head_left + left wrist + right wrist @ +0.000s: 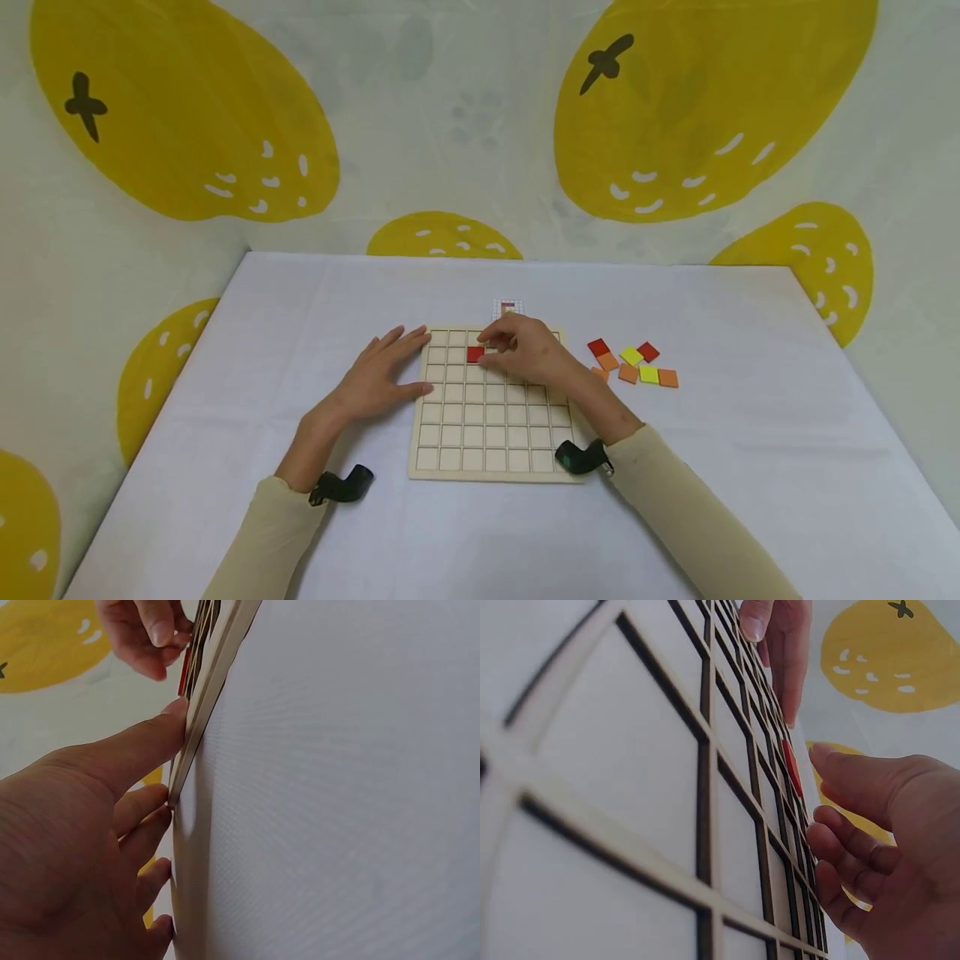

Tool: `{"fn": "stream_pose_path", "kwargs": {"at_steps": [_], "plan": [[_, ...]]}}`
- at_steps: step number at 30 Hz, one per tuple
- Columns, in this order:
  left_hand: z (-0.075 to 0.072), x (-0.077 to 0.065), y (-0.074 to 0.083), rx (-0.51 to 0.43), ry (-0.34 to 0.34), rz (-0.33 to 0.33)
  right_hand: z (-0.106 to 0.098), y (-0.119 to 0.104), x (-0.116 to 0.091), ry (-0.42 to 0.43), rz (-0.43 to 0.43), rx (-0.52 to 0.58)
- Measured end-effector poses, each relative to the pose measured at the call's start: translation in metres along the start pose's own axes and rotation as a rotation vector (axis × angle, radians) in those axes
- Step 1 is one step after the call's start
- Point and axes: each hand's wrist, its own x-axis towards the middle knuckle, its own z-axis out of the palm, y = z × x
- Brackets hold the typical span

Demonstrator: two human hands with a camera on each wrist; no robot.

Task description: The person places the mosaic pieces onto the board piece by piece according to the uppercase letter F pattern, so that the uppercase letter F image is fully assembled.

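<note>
Right hand: above the upper part of the board, fingers loosely bent and thumb held apart from them, gripping nothing (528,350).
Left hand: fingers spread and thumb out at the board's left side, thumb tip and forefinger at the rim, holding it from the edge (377,375).
Red tile: in the third column from the left, second row from the far side, just beside the right thumb and fingertips (476,355); whether they touch it is hard to tell from these angles.
Board: pale wooden grid of seven by seven square cells, flat between the two hands (473,413).
Card: small, printed with a coloured grid, just past the far edge of the board, its near part behind the right hand (507,305).
Loose tiles: to the right of the board, two red (648,351), two yellow (632,356) and four orange (668,378), one of the orange partly hidden by the right wrist.
Wrists: a dark device on each (345,483), just past the cuffs of beige sleeves (697,517).
Table: covered in white cloth, under everything (465,542).
Backdrop: pale fabric printed with big yellow fruit, behind the table (442,125).
</note>
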Motion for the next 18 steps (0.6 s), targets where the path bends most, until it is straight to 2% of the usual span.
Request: {"fn": "stream_pose_path", "kwargs": {"at_steps": [4,13,18], "plan": [[-0.001,0.000,0.001,-0.013,-0.002,-0.006,-0.006,0.002,-0.004,0.008,-0.006,0.032],[0.001,0.001,-0.002,-0.019,0.003,-0.003,-0.028,0.011,-0.018,0.071,-0.013,0.026],[0.003,0.002,-0.005,-0.006,0.001,-0.005,-0.041,0.016,-0.025,0.094,0.045,0.006]]}}
